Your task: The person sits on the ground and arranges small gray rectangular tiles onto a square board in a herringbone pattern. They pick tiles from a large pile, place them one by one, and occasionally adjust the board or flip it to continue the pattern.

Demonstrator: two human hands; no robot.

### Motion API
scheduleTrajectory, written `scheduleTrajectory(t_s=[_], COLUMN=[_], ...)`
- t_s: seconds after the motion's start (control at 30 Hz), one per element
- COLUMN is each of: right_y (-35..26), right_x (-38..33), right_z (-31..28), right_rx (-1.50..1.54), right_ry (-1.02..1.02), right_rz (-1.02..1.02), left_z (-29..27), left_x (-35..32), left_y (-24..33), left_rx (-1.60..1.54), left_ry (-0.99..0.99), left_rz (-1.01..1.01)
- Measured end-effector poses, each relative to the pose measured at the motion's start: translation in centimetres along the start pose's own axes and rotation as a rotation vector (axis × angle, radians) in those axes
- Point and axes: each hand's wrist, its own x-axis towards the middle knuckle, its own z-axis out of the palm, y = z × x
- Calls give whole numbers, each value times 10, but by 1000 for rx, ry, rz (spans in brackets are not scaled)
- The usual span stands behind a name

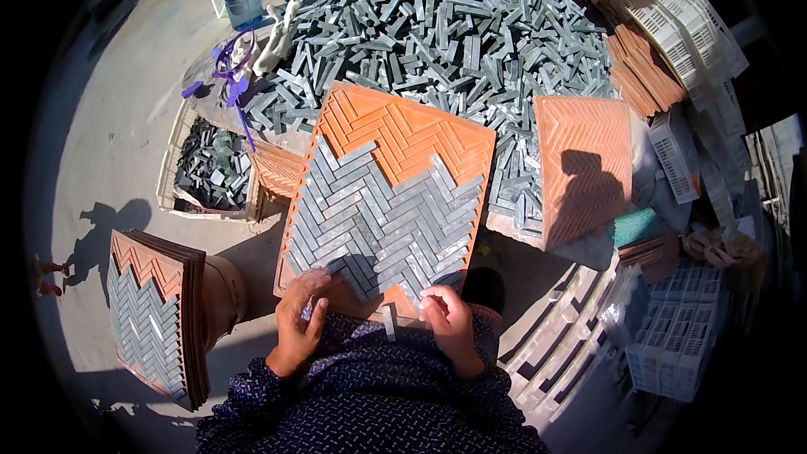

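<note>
An orange tray with herringbone grooves [433, 147] lies tilted before me, its far end against the pile. Grey stone strips [378, 223] fill its middle and near part in a zigzag pattern; the far grooves show bare orange. My left hand [300, 317] rests at the near left corner, thumb apart from the fingers, with nothing visible in it. At the near right edge my right hand [450, 325] has its fingers drawn together by the lowest strips; what they pinch, if anything, is hidden. A loose grey strip [389, 322] sits at the near edge between my hands.
A large heap of grey strips [437, 25] covers the table beyond. Another grooved tray [584, 151] leans on it at the right. Filled trays are stacked [147, 319] at the left, near a crate of strips [176, 189]. White plastic crates [677, 328] stand at the right.
</note>
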Motion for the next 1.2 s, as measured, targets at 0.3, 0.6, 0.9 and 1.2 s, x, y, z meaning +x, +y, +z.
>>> scheduleTrajectory(t_s=[0.3,0.6,0.9,1.2], right_y=[6,-12,-24,-6], right_x=[-35,-12,43,49], right_z=[26,10,9,16], right_rx=[-758,-504,-689,-601], right_ry=[-109,-188,-479,-515], right_rz=[-384,-412,-691,-705], left_z=[-1,0,0,10], left_x=[-13,-16,-19,-17], left_y=[3,-8,-10,-8], left_rx=[27,-72,-61,162], left_ry=[-34,-2,-6,-147], left_rz=[-24,-40,-71,212])
